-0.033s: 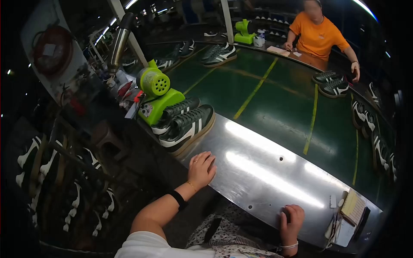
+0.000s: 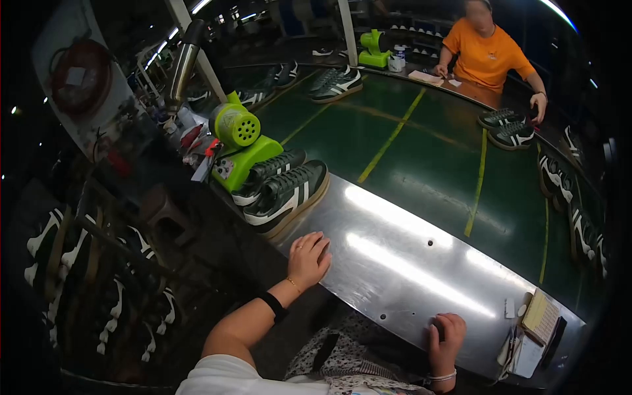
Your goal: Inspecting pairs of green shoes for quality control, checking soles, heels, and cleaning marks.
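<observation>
Resting at the near edge of a metal table (image 2: 368, 280), the right hand (image 2: 447, 337) is held with its fingers loosely bent and the thumb parted from them. Farther along that edge, the left hand (image 2: 308, 259) is laid on the metal, relaxed and softly curved – its thumb set a little away from the fingers. To the right, a tan pad (image 2: 540, 317) and a white sheet (image 2: 527, 356) are placed near the table's end. Just past the left hand, a pair of dark green shoes (image 2: 293, 194) with white stripes is stood upright at the table's left end, close beside a bright green blower (image 2: 238, 126). Beyond, a green belt (image 2: 395, 158) is crossed by yellow lines. Across it, another pair of shoes (image 2: 512, 135) is approached closely by the hand (image 2: 539, 105) of a co-worker (image 2: 487, 58) – whether it is touched cannot be told.
</observation>
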A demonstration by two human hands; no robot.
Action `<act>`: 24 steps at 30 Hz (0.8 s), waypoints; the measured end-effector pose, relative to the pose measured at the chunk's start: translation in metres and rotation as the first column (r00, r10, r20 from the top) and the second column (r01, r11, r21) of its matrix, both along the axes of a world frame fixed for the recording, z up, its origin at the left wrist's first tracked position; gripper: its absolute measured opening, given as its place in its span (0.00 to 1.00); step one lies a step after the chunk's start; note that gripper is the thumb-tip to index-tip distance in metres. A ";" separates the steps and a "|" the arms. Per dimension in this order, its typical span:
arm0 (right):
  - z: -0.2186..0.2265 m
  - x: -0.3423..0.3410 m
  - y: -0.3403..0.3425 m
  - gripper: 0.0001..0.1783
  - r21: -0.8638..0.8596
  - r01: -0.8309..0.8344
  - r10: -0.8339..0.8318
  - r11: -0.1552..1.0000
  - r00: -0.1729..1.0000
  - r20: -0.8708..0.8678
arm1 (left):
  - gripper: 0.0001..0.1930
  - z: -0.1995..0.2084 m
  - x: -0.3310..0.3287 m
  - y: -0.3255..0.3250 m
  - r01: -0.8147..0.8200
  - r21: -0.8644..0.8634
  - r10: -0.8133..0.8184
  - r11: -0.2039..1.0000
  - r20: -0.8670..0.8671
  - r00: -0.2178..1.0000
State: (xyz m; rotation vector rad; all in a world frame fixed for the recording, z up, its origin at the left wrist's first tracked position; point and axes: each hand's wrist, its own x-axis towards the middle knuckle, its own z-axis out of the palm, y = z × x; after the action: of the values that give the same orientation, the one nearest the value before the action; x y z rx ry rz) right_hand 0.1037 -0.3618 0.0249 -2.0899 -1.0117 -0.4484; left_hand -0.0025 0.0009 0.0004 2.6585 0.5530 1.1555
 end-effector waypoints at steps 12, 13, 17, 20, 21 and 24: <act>-0.004 0.011 -0.010 0.12 -0.005 0.076 -0.075 0.997 0.994 0.079 | 0.10 -0.007 0.027 -0.005 0.027 -0.030 -0.021 0.999 0.198 0.980; -0.007 0.015 -0.006 0.11 -0.008 0.061 -0.060 0.998 0.995 0.082 | 0.10 -0.011 0.024 -0.001 0.022 -0.046 -0.012 0.999 0.200 0.980; -0.008 0.013 -0.008 0.11 0.000 -0.006 0.006 1.000 1.000 0.018 | 0.11 -0.028 0.003 0.009 -0.036 -0.181 0.062 0.983 0.144 0.988; -0.020 0.008 -0.015 0.11 0.044 0.071 -0.073 0.997 0.997 0.041 | 0.14 -0.035 0.014 0.024 0.104 -0.649 0.100 0.753 0.269 0.958; -0.022 0.006 -0.018 0.10 0.057 0.069 -0.072 0.996 0.996 0.043 | 0.14 -0.044 0.016 0.033 0.118 -0.629 0.091 0.769 0.290 0.953; -0.025 0.006 -0.017 0.09 0.066 0.068 -0.071 0.996 0.997 0.043 | 0.21 -0.036 0.016 0.027 0.212 -0.658 0.043 0.723 0.349 0.936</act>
State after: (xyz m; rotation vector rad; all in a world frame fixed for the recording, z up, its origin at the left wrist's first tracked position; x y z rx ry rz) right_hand 0.1101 -0.3784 -0.0001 -2.0699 -0.9404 -0.5585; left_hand 0.0136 0.0277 -0.0358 1.7759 0.6286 1.0720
